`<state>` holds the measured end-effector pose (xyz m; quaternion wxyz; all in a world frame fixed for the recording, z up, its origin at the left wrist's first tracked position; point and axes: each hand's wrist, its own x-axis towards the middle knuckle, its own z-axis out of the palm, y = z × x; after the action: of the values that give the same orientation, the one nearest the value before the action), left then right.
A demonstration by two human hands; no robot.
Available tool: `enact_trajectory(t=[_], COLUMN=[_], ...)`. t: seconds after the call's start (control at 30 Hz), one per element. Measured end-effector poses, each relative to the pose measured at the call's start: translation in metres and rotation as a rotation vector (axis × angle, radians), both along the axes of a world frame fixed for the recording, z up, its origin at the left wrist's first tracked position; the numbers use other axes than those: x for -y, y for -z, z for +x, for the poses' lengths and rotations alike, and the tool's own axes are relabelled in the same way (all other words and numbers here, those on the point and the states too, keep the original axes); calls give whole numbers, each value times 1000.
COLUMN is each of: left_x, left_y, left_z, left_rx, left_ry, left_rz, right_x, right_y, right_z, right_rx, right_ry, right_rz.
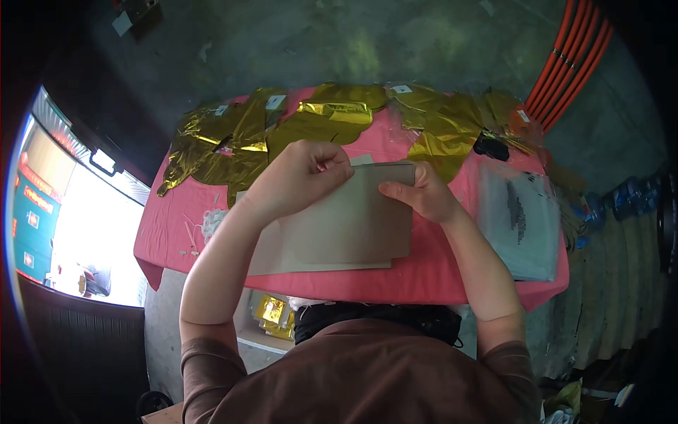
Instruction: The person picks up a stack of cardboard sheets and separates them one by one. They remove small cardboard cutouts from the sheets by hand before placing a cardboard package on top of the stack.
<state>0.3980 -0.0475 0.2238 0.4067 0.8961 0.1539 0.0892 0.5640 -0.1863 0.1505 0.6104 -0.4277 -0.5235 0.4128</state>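
A flat grey-beige cardboard sheet [346,219] is held up over the table, tilted toward me. My right hand [429,194] grips its upper right corner, thumb on the near face and fingers behind. At the upper left edge, my left hand [307,177] is closed in a pinch, its fingertips touching the sheet. What lies between those fingertips is too small to make out. Beneath, a larger pale board [265,261] rests on the pink cloth. A small white piece [361,160] shows just behind the sheet's top edge.
Gold foil balloons [282,131] lie along the far side of the pink-covered table [339,284]. Clear plastic bags [519,226] are stacked at the right. White string [213,222] lies at the left. Below the front edge, a bin [263,343] holds gold packets. Orange pipes [571,60] stand beyond.
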Motion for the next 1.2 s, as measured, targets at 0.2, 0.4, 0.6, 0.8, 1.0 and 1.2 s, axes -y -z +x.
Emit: enact_trajectory(t=[0.2, 0.4, 0.6, 0.8, 1.0, 1.2], left_x=[-23, -28, -13, -1, -17, -14], left_y=[-4, -1, 3, -1, 7, 9], left_z=[9, 15, 26, 34, 35, 34], left_rx=[-139, -249, -11, -19, -170, -64], left_ry=[120, 52, 127, 149, 126, 147], left_rz=[-391, -403, -269, -71, -699, -564], right_x=[4, 0, -5, -4, -4, -4], right_y=[-9, -1, 5, -3, 2, 2], right_z=[-1, 2, 3, -3, -3, -4], right_rx=[-47, 9, 19, 48, 133, 123], right_ry=[-69, -40, -18, -42, -92, -80], right_rz=[-5, -23, -46, -54, -67, -67])
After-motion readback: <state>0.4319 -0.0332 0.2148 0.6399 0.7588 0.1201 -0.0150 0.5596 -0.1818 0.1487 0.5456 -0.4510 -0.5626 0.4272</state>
